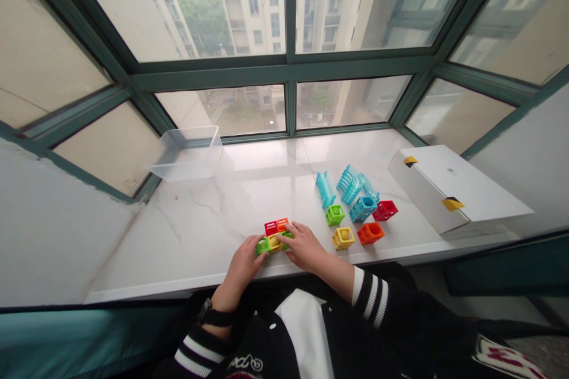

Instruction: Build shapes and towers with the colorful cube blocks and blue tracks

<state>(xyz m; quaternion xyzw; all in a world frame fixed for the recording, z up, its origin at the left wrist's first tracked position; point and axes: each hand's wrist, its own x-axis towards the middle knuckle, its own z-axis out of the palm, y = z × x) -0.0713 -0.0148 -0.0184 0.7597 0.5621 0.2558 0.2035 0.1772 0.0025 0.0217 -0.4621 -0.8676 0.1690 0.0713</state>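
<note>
A small cluster of toy blocks lies on the white sill near its front edge. In its back row are a red block (271, 228) and an orange block (282, 224); in front are a light green block (262, 246), a yellow block (274, 243) and a darker green block (287, 238). My left hand (242, 262) closes on the light green block at the left end. From the right, my right hand (307, 248) has its fingers over the darker green block, partly covering it, with a fingertip near the yellow one.
To the right stand loose yellow (343, 238), orange (370, 233), green (335, 215), red (384, 210) and blue (363, 208) blocks. Behind them lie blue track pieces (349, 183). A white box (457, 186) sits far right; a clear plastic bin (186, 157) is back left by the window.
</note>
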